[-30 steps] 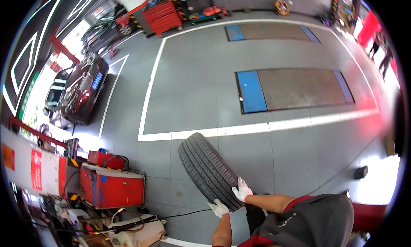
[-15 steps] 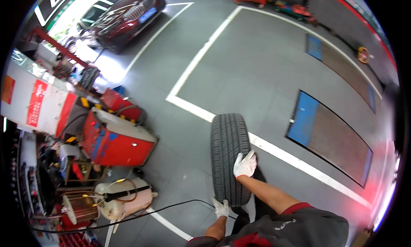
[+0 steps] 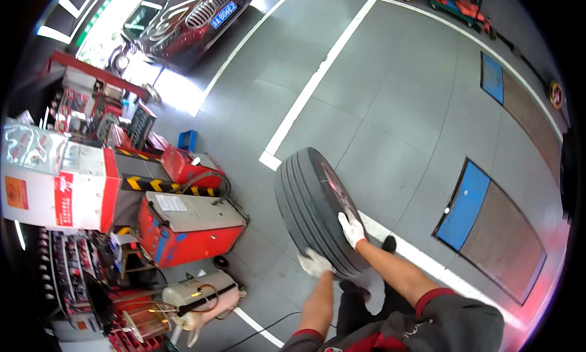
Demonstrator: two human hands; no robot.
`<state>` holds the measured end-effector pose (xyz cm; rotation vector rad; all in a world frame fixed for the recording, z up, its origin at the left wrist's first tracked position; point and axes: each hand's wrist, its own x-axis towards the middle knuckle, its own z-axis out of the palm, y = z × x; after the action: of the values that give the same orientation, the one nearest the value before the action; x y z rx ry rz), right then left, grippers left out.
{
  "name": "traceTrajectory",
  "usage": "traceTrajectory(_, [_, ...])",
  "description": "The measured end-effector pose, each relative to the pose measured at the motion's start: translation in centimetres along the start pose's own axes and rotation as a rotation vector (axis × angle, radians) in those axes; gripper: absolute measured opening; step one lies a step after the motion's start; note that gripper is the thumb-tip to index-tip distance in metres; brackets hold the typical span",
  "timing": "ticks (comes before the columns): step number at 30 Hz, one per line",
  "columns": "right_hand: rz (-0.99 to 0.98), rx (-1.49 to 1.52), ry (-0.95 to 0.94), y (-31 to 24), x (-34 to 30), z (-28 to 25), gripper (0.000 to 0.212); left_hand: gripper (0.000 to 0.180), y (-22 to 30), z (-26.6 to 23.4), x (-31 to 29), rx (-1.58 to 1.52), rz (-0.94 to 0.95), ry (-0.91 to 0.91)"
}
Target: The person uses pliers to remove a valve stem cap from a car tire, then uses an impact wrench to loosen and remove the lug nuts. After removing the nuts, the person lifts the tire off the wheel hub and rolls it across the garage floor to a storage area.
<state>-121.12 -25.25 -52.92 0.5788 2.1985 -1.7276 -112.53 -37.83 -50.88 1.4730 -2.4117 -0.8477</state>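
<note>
A black car tire [image 3: 317,214] stands on its tread on the grey floor before me, turned and leaning a little to the left. Its grooved tread faces left, and part of the right sidewall shows some reddish marks. My right hand [image 3: 352,229], in a white glove, rests on that sidewall near the edge with its fingers stretched out. Against the near left part of the tread lies my left hand [image 3: 316,263], gloved alike, fingers extended and apart. Neither hand is wrapped round the tire.
On the left stand a red machine with a grey top [image 3: 189,227], a pale air tank [image 3: 201,297] and a white-and-red cabinet [image 3: 58,184]. A dark red car [image 3: 192,25] is parked far left. Blue-ended floor plates [image 3: 500,230] lie to the right. White lines [image 3: 323,71] cross the floor.
The tire has turned and tipped left, so its right sidewall now shows. My left hand has shifted from its near bottom onto the left tread. My view has shifted too.
</note>
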Motion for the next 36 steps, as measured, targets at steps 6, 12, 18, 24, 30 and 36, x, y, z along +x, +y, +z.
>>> traceTrajectory(6, [0.108, -0.125, -0.072, -7.7, 2.9, -0.1, 0.089, 0.081, 22.9, 2.8, 18.3, 0.082, 0.042, -0.189])
traceTrajectory(12, [-0.053, -0.31, 0.285, -11.3, 12.2, 5.4, 0.095, 0.072, 29.8, 6.3, 21.6, -0.087, 0.263, -0.262])
traceTrajectory(18, [-0.285, -0.535, 0.556, -18.3, 23.2, 8.8, 0.083, 0.065, 28.5, 11.9, 27.2, -0.312, 0.235, -0.342])
traceTrajectory(24, [-0.204, -0.599, 0.628, -28.0, 31.1, 13.1, 0.079, 0.071, 34.5, 14.5, 36.4, -0.145, 0.279, -0.342])
traceTrajectory(30, [-0.121, -0.667, 0.556, -34.4, 38.2, 16.0, 0.082, 0.069, 40.1, 16.3, 43.1, -0.11, 0.248, -0.358])
traceTrajectory(36, [-0.099, -0.799, 0.428, -40.3, 49.4, 18.5, 0.084, 0.073, 45.4, 22.3, 51.1, -0.135, 0.194, -0.315])
